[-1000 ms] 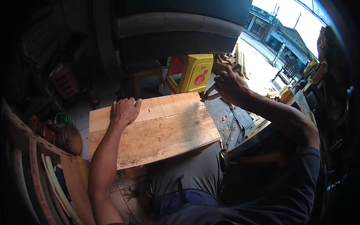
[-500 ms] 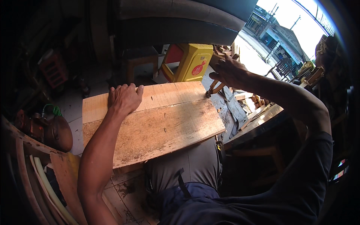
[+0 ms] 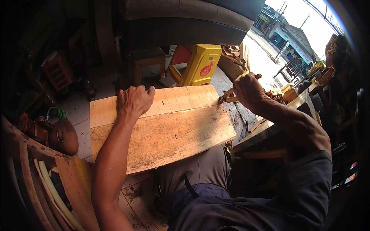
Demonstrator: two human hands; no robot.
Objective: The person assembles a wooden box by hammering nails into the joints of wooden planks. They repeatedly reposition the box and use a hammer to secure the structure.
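Note:
A wide wooden board (image 3: pixel 173 134) lies across my lap, with a long seam or line along it and several short dark marks on its face. My left hand (image 3: pixel 134 101) presses on its far edge toward the left, fingers bent over that edge. Beyond the board's right end, my right hand (image 3: pixel 249 91) is closed around a brown wooden-handled tool (image 3: pixel 230 94). The tool's dark end sits close to the board's right edge, near the end of the line. The hand covers much of the tool, so its exact kind is hidden.
A yellow plastic stool (image 3: pixel 201 65) stands beyond the board, beside a dark-topped wooden stool (image 3: pixel 146 56). A round metal machine (image 3: pixel 63 136) and a red crate (image 3: pixel 58 73) are at left. Wood scraps (image 3: pixel 235 54) are piled at right, near the open street.
My right hand has come lower and nearer, its fingers closing from spread to wrapped round the tool. The board and my left hand appear slightly farther right in view.

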